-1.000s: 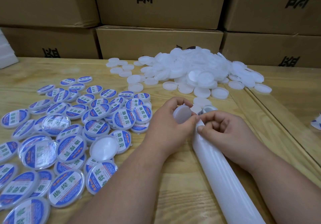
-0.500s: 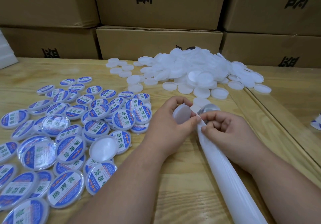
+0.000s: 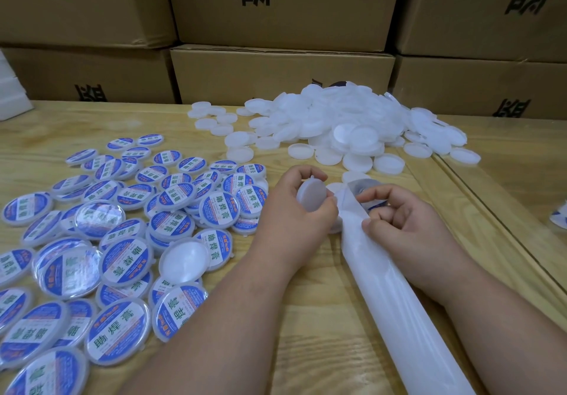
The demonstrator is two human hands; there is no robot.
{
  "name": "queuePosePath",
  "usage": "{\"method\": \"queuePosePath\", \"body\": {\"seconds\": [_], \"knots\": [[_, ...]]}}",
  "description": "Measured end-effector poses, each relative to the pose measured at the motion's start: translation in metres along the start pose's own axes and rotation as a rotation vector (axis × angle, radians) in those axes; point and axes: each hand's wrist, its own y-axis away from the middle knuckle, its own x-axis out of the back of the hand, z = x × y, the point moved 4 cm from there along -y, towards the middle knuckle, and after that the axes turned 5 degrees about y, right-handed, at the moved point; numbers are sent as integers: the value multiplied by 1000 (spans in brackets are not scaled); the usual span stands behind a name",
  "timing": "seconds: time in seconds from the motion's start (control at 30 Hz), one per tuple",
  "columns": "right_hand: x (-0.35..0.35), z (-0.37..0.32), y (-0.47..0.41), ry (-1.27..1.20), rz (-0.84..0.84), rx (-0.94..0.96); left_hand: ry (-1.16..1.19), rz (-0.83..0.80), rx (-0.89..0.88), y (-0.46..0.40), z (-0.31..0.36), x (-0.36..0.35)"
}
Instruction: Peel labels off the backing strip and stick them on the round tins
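I'm holding a blank white tin (image 3: pixel 311 196) up on edge in my left hand (image 3: pixel 294 210), fingers curled round its rim, thumb pressing on the near side. My right hand (image 3: pixel 405 226) is pinching the backing strip (image 3: pixel 399 302), thumb and forefinger closing on its far end, and the strip is running from there toward me as a long, glossy white band across the wooden table (image 3: pixel 306 348). A label (image 3: pixel 362 187) is lifting off at the strip's far tip, just beyond my right fingertips; I'm seeing its grey underside and a sliver of blue, so its print can't be read.

To the left, the labelled tins (image 3: pixel 122 241) are lying in a loose overlapping spread. Their stickers are showing a blue ring around a white band with green characters, "助焊膏", plus small red writing along the top that's too fine to read. One unlabelled tin (image 3: pixel 185 259) is sitting among them.

Farther off, the plain white tins (image 3: pixel 337 127) are heaping up in a pile, some spilling flat toward my hands. Behind the table, cardboard boxes (image 3: pixel 276 69) are stacking up, each carrying large black characters, mostly cropped; "益" is readable upside down.
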Motion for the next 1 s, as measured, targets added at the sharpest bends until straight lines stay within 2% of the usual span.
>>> {"method": "queuePosePath", "body": {"seconds": [0.43,0.7,0.87,1.0], "knots": [[3,-6,2,-122,99,14,65,23,34,-2,-1,2],[6,-4,2,-108,144,4,208,184,38,-5,0,13],[3,-8,2,-73,197,117,305,208,63,-7,-2,17],[4,-18,2,102,274,273,309,140,53,-4,3,13]]}}
